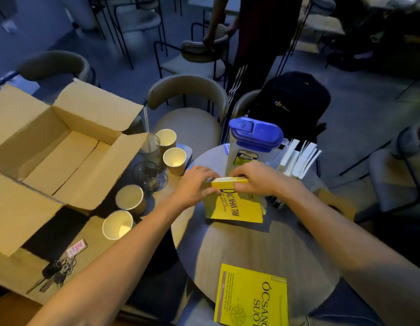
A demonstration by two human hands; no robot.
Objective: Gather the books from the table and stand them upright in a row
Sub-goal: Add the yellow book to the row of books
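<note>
A yellow book [237, 205] stands upright on the round table [251, 245], its cover facing me. My left hand [194, 184] grips its top left corner and my right hand [253, 177] grips its top right edge. A second yellow book [251, 297] lies flat at the table's near edge. Several white-paged books [298, 158] stand leaning at the far right of the table, behind my right hand.
A plastic pitcher with a blue lid [253, 142] stands just behind the held book. Left of the table are several paper cups [174, 161], glasses [146, 174], keys [60, 267] and an open cardboard box [58, 147]. Chairs, a black backpack [291, 102] and a standing person lie beyond.
</note>
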